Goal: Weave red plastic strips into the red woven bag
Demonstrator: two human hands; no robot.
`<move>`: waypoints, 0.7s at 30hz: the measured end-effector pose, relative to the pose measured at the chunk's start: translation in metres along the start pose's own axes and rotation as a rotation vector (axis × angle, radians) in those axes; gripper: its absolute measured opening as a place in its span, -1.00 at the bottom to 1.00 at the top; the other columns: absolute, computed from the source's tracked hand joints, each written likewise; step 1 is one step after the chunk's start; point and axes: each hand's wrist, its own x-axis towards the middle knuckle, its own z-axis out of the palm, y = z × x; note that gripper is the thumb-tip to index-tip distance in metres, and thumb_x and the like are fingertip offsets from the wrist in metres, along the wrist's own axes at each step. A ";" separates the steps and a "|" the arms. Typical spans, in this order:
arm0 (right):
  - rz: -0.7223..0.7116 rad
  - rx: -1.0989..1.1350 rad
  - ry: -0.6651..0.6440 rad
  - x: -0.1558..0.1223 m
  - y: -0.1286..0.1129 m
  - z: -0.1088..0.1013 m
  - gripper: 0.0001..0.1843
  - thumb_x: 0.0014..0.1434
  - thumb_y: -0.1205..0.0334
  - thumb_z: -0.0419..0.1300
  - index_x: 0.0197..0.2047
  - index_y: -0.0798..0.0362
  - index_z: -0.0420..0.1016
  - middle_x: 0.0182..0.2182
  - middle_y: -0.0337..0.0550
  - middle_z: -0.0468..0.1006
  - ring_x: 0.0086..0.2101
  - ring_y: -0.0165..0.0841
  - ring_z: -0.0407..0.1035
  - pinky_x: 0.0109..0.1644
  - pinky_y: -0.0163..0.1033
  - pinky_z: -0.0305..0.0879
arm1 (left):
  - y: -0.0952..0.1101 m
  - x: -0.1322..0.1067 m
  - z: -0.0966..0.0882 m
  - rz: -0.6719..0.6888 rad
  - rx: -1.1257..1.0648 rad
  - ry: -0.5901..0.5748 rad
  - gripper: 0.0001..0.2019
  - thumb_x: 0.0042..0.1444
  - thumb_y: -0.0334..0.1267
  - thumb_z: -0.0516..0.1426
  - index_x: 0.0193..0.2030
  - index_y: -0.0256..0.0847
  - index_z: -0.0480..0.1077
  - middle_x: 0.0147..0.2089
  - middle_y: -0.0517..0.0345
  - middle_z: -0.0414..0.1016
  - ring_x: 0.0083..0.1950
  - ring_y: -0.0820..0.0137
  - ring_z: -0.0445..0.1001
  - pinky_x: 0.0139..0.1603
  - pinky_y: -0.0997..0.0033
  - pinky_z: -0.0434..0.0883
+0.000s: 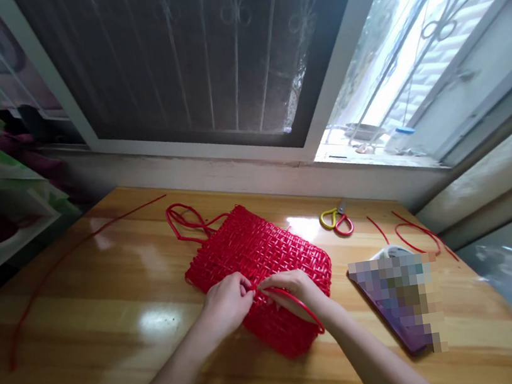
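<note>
A glossy red woven basket lies on its side on the wooden table in front of me. My left hand pinches a red cord at the basket's near edge. Close beside it, my right hand also has its fingertips closed on the red cord, which loops out over my right wrist. The fingertips of both hands nearly meet, and the exact spot where the cord meets the weave is hidden between them. A looped red handle sticks out from the basket's far left side.
Scissors with yellow and red handles lie behind the basket on the table. To the right are a partly blurred-out purple flat object and loose red cord pieces. One long red strand curves across the left. A window stands behind.
</note>
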 end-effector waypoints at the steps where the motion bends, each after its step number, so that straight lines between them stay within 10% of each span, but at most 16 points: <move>1: -0.015 -0.028 -0.016 0.000 -0.001 -0.002 -0.82 0.17 0.27 0.08 -0.21 0.02 0.49 -0.44 -0.20 0.53 -0.45 -0.43 0.40 -0.35 -0.36 0.27 | 0.000 0.000 0.000 -0.002 0.002 0.002 -0.86 -0.02 -0.25 0.08 -0.30 -0.17 0.39 -0.34 0.17 0.51 -0.32 0.39 0.44 -0.40 0.49 0.21; 21: 0.010 -0.148 -0.109 0.008 -0.012 -0.007 -0.79 -0.05 0.52 0.06 -0.36 0.07 0.40 -0.42 -0.23 0.39 -0.44 -0.47 0.27 -0.36 -0.41 0.17 | -0.001 0.000 0.004 -0.017 0.014 0.032 -0.90 -0.03 -0.26 0.10 -0.33 -0.15 0.38 -0.38 0.23 0.49 -0.34 0.41 0.44 -0.41 0.50 0.20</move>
